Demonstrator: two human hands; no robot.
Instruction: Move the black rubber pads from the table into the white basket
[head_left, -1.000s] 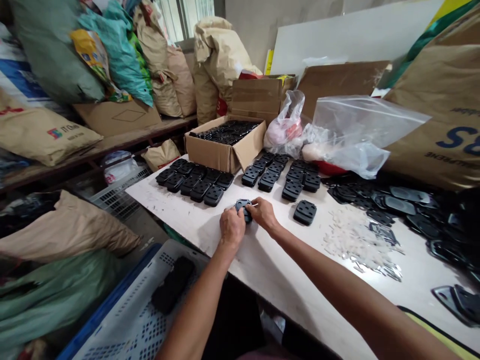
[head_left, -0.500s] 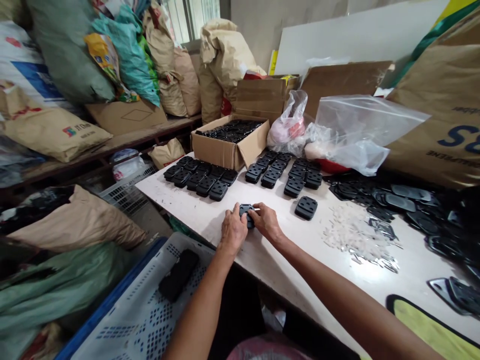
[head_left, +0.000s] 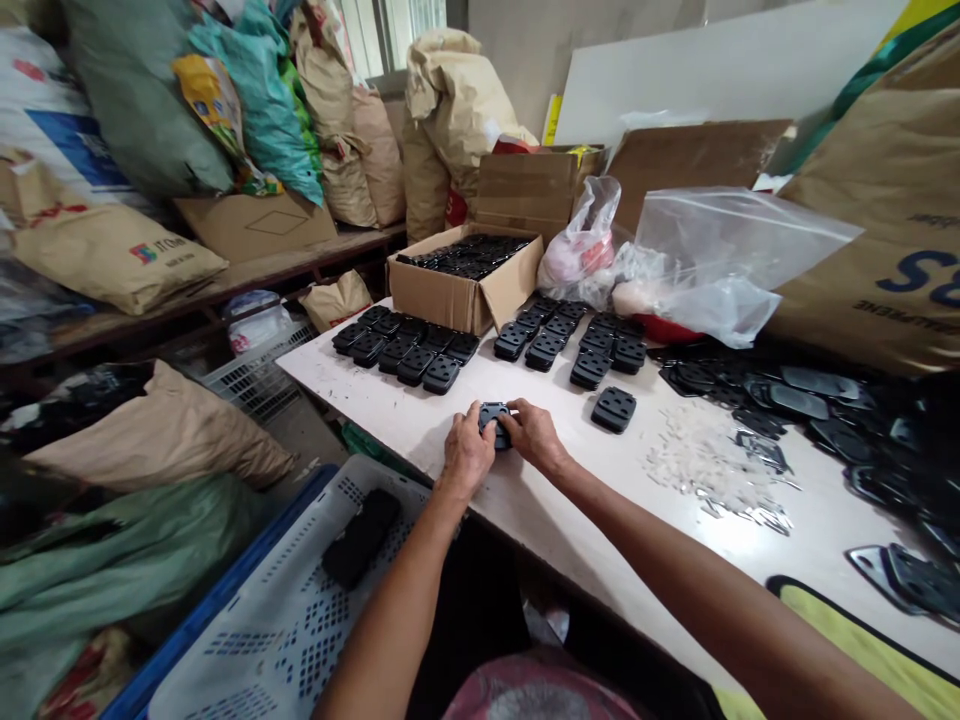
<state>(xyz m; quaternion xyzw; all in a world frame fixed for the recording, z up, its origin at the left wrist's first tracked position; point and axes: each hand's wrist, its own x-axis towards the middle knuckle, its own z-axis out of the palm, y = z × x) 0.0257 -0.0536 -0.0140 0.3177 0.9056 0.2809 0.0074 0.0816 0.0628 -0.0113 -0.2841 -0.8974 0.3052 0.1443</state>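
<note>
I'm handling one black pad [head_left: 494, 413] near the front edge of the table [head_left: 397, 420], w/ both hands at once. My left hand [head_left: 466, 452] is gripping its left side, thumb lying over the top face; my right hand [head_left: 537, 436] is gripping the right side, fingers bent in close. Can't tell if the pad's underside is touching the table or being held just above, as my fingers are hiding a lot of it.

Step, I'd guess: I'm prob. squaring up or pressing this pad, but the detail's too small to be sure. Next move, IMO, is calling for even pressure from both sides, pad level. Letting one side tilt is prob. risking a slip.

Re stuff around: a lone pad [head_left: 615, 409] is sitting to the right, apart from the rest. The left stacks [head_left: 409, 350] are standing in close rows, & the middle stacks [head_left: 551, 335] are standing near the box [head_left: 435, 295], which is holding more dark parts. A pile of pale strips [head_left: 694, 455] is lying further right, w/ a heap of black parts [head_left: 855, 400] beyond. Down left, below table level, a crate [head_left: 277, 600] is holding a dark bundle [head_left: 362, 538].
</note>
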